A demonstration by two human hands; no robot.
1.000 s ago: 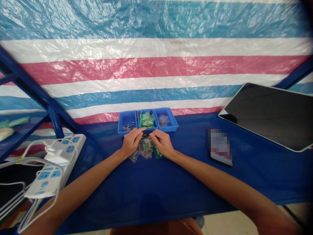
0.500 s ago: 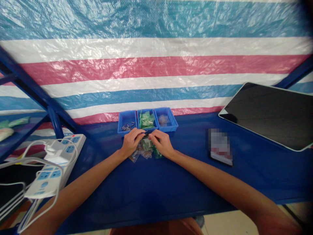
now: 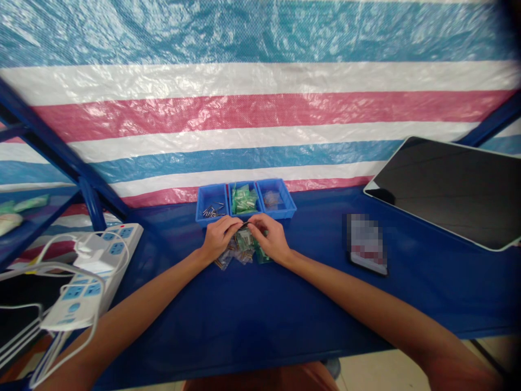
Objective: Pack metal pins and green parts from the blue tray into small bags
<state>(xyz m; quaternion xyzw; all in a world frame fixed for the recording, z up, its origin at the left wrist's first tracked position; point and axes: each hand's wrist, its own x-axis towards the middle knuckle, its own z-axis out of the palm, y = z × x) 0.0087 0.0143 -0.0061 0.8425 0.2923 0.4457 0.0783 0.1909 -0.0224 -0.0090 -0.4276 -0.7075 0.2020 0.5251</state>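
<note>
The fingers of the left hand (image 3: 218,238) and of the right hand (image 3: 272,238) are closed on a small, thin, dark piece (image 3: 245,223), which is between the two hands. Under it, small clear plastic bags of metal pins (image 3: 245,255) lie on the blue tabletop (image 3: 244,320). Three open blue plastic bins (image 3: 286,213) stand just beyond, near the far edge.

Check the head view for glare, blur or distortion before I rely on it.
Head view: glare streaks the striped plastic sheet; the flat black screen shows faint reflections; pixelation hides the dark-edged phone's face; small parts between the hands look soft.
</note>
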